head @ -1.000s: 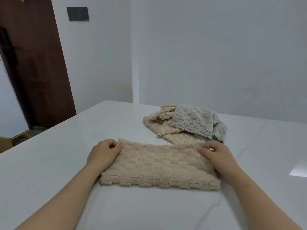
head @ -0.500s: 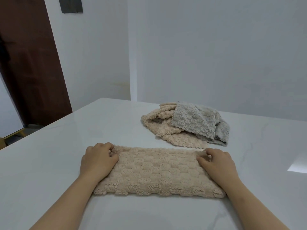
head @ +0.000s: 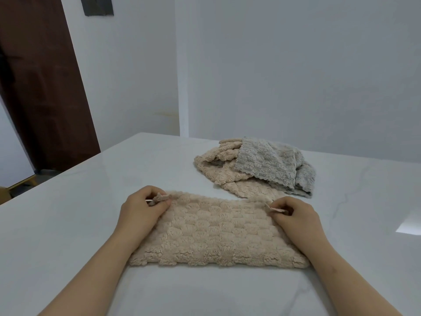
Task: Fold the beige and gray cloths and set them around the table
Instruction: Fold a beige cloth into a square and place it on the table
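A beige fluffy cloth [head: 218,233] lies folded into a long strip on the white table [head: 68,224] right in front of me. My left hand [head: 142,209] pinches its far left corner, lifted slightly off the table. At the far right corner my right hand [head: 293,216] pinches the cloth the same way. Behind it sits a loose heap: a gray cloth [head: 271,165] draped over crumpled beige cloths [head: 218,169].
The heap lies close behind the strip's right end. White walls stand beyond the table's far edge, and a dark brown door [head: 38,87] is at the left. A bright light patch [head: 409,226] falls on the table at the right.
Both hands went from resting on the strip's ends to pinching its far corners, which are now raised a little. The view has shifted slightly closer.
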A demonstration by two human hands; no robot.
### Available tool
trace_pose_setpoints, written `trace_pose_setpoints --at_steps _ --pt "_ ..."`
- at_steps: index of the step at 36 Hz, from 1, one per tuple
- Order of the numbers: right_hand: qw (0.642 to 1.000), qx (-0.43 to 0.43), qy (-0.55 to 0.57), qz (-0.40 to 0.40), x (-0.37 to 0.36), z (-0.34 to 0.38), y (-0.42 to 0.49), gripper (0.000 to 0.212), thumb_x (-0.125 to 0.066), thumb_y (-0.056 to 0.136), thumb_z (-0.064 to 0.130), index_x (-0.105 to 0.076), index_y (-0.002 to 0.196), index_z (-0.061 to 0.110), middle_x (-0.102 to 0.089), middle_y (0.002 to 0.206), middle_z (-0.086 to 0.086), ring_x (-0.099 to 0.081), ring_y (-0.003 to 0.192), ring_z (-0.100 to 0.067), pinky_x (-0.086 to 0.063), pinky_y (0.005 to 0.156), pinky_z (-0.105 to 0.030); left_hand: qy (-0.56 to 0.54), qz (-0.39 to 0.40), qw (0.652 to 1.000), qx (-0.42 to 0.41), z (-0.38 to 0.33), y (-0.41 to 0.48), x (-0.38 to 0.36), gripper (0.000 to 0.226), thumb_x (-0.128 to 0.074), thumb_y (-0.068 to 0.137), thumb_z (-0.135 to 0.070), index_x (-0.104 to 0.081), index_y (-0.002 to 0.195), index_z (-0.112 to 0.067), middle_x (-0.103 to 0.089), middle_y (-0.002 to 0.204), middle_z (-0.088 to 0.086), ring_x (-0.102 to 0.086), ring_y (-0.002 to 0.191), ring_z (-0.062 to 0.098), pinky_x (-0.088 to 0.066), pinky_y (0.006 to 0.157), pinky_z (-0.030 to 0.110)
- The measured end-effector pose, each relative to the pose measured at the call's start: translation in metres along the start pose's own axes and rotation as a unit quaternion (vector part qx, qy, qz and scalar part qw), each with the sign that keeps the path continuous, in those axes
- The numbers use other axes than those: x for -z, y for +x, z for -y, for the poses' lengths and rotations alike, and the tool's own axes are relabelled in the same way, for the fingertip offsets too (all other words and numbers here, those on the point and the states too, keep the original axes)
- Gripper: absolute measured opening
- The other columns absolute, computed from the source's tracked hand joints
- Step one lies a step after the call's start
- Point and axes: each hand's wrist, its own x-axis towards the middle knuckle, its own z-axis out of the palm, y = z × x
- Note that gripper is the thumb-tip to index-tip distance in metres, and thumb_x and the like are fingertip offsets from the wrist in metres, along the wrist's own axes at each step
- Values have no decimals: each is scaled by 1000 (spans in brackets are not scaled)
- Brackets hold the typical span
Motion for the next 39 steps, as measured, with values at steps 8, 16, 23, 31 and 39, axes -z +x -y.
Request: trace_pose_setpoints --at_steps 8,16,23,31,39 --pt "909 -145 381 83 10 7 3 26 -58 76 -17 -64 70 8 -65 61 -1 -62 49 -5 -49 45 -13 -213 1 975 56 -6 1 10 18 -69 73 9 -63 73 -9 -61 105 -3 -58 84 1 -49 57 4" --pt "892 -151 409 118 17 11 5 30 -53 78 -19 -64 66 7 -65 52 0 -63 48 -6 -46 43 -11 -230 12 971 62 -7 -1 19 20 -69 72 9 -63 71 -10 -59 71 6 -54 66 16 -47 63 24" --pt "906 -104 407 54 21 14 6 16 -60 78 -7 -64 73 7 -67 55 4 -63 52 -4 -50 48 -13 -307 10 948 81 -12 -2 19 12 -68 74 1 -61 72 -8 -67 62 0 -65 54 11 -55 50 21" --pt "927 -65 368 -25 18 13 7 19 -66 81 7 -67 63 16 -65 58 1 -61 57 -15 -53 57 -24 -300 -73 949 63 -16 -2 22 9 -69 79 -14 -66 71 -15 -69 59 -7 -65 56 10 -57 60 27" --pt "955 15 265 -129 16 30 7 19 -67 82 20 -56 67 21 -55 67 3 -54 62 -9 -49 65 -27 -177 -111 978 -18 -24 -3 23 15 -64 85 -14 -63 72 -21 -63 77 -9 -59 70 5 -50 78 32"
